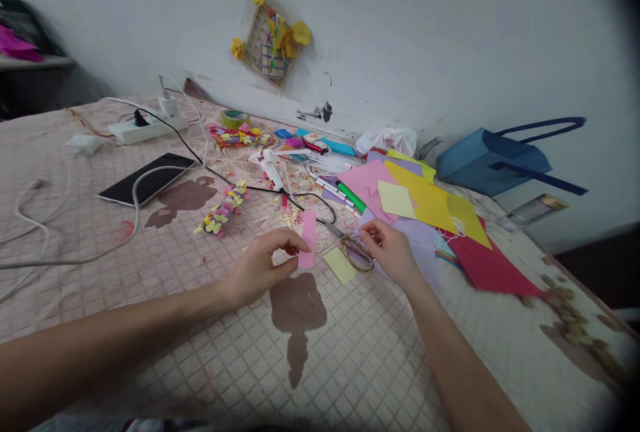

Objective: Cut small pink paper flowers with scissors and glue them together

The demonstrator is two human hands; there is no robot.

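Left hand (264,264): here I have thumb and forefinger pinched together on the pink strip (309,227), no gap to spare.
Pink strip: right at those fingertips, the longer part reaching away past the pinch.
Strip's feel: looks like paper, so I judge it feather-light, bendy, quick to crease or tear.
Best hold: a light pinch near one end, pads flat, no squeezing.
Right hand (395,253): thumb and fingertips curl close together; from here I can't tell whether they meet or grip anything.
Scissors (345,237): just left of the right fingertips; stiff, surely heavier, best taken by the loops.
Yellow slip (340,265): between both hands' fingers, lying flat; light, I'd lift an edge.
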